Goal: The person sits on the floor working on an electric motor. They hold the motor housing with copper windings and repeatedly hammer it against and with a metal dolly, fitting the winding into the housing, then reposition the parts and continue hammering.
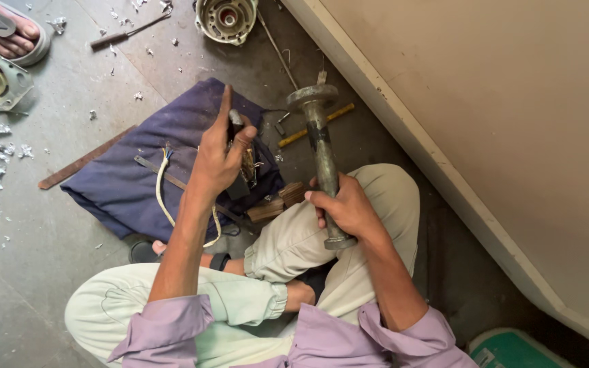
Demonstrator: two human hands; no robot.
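L hand (221,158) raised, gripping, R hand (348,208) clenched, forearms bare

The person is wearing a lilac long-sleeved shirt (308,341) with both sleeves pushed up above the elbows, the cuffs bunching in loose folds. Pale cream trousers (240,300) are covering both legs, creasing at the knees and gathering at the ankle hems. A dark sandal (146,252) is showing on one foot. Both hands, left hand (218,160) and right hand (348,208), are bare, wearing no gloves.

Right hand (349,208) grips metal shaft (322,146) (flanged); left hand (221,155) raised
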